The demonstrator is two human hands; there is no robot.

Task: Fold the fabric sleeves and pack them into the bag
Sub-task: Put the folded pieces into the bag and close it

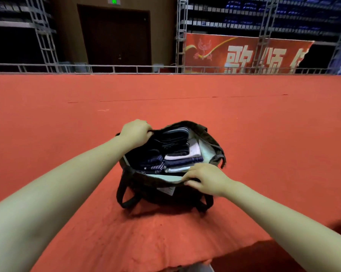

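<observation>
Being held open from the head view is the dark bag (165, 195), which is sitting on a red cloth-covered bench (244, 134), straight ahead of the person. Its far-left rim is being gripped by the left hand (135, 132), the fingers curled tight over the edge. The near rim is being pinched by the right hand (205, 180), its fingers (193, 172) hooked over the pale lining and the thumb pressed against the outside. Between the two hands the mouth is being kept wide. Inside, the folded fabric sleeves (177, 152) are being shown in stacks: dark ones towards the left and far side, white, navy and striped ones piled just beside them on the right. One carry strap (124, 197) is hanging down the bag's near-left side onto the cloth. Beyond the bench, a metal railing (126, 66), a dark door (116, 34) and a red banner (244, 54) are being caught in the background.
</observation>
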